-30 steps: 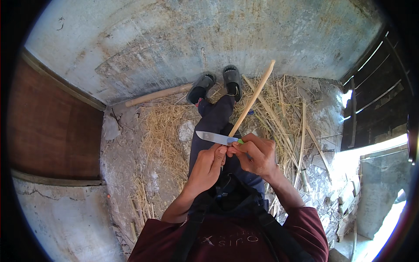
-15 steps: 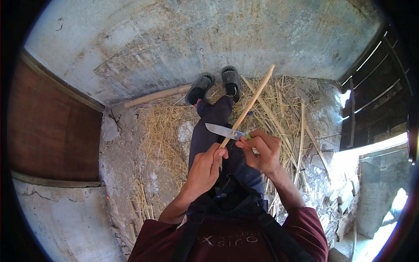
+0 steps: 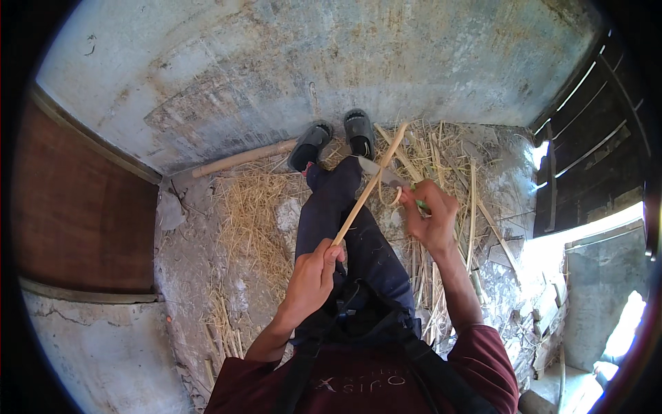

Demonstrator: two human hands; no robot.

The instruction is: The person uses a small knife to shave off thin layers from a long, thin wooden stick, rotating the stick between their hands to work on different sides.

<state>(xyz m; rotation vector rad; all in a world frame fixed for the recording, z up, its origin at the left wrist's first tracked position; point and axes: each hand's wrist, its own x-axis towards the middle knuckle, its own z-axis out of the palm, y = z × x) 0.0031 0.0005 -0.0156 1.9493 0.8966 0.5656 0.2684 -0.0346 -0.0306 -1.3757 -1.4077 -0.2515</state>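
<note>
My left hand (image 3: 308,281) is closed round the near end of a pale bamboo strip (image 3: 359,205), which slants up and away to the right over my legs. My right hand (image 3: 434,212) grips a knife (image 3: 390,179) by its green handle. The blade lies across the strip towards its far end, its tip pointing left. Between blade and right fingers a thin curled shaving (image 3: 388,197) bends out from the strip. Most of the handle is hidden by my fingers.
Straw and shavings (image 3: 255,214) cover the floor round my crossed feet in dark shoes (image 3: 358,127). A bamboo pole (image 3: 241,158) lies along the far wall (image 3: 331,62). Long split pieces (image 3: 474,214) lie to the right. A brown door panel (image 3: 83,207) stands at left, dark slats (image 3: 586,131) at right.
My right hand and the knife have slid away from me along the strip, and a curled shaving has come up. The strip's far end and my left hand have shifted nearer and left.
</note>
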